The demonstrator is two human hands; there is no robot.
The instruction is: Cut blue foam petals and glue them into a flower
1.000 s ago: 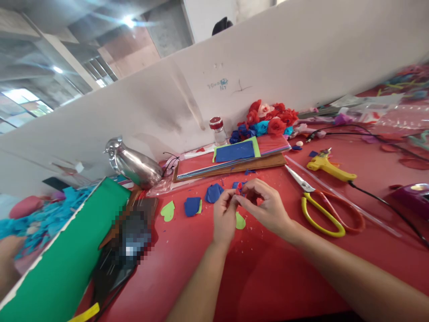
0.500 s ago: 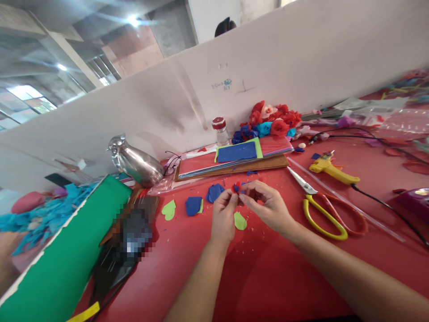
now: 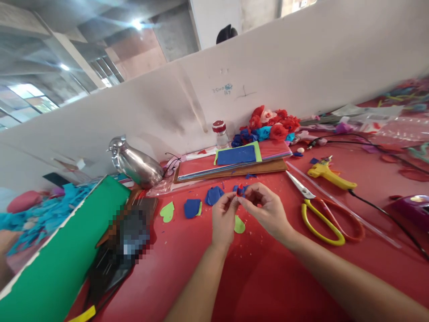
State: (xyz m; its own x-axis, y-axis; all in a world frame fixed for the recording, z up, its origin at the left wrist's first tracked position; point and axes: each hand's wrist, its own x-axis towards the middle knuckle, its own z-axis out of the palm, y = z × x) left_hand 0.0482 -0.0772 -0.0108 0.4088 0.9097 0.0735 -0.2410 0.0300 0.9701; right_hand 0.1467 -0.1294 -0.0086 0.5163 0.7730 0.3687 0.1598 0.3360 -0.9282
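Observation:
Both my left hand and my right hand pinch a small red and blue flower piece, with their fingertips meeting around its base. Its lower part is hidden by the fingers. Just left of my hands lie blue cut pieces, and farther left a blue stack with green showing at its edge. A green heart-shaped piece lies beyond that. Another green piece sits under my hands on the red table.
Scissors and a yellow glue gun with a cord lie on the right. Behind are stacked sheets, a jar and a pile of flowers. A metal jug and green board stand left.
The flower piece has turned, showing more red on top. My right fingers have moved closer to my left fingertips, and the view has shifted slightly.

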